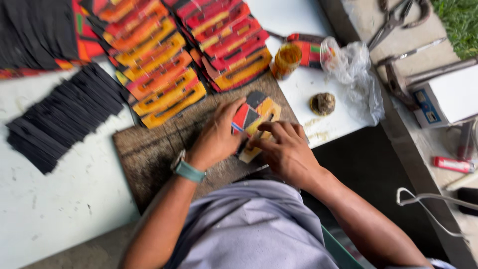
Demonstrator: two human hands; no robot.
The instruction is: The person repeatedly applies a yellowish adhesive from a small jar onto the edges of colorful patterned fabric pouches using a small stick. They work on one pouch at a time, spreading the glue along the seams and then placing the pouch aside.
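Grey shirt [254,229] nearest, watch [187,169] on left wrist, left hand [215,135] fingers curled, pressing patchwork piece [255,115] onto dark board [149,154], right hand [285,149] pinching thin dark tool [259,134] over piece, black strips [62,117] at left, orange/red pieces [164,55] stacked beyond, jar [286,60] & plastic bag [353,67] at far right.

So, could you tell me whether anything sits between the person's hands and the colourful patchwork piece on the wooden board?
Nothing visible does. The left hand and the right hand are both already on the patchwork piece, pressing it against the wooden board. A thin dark tool lies across it under the right fingers.
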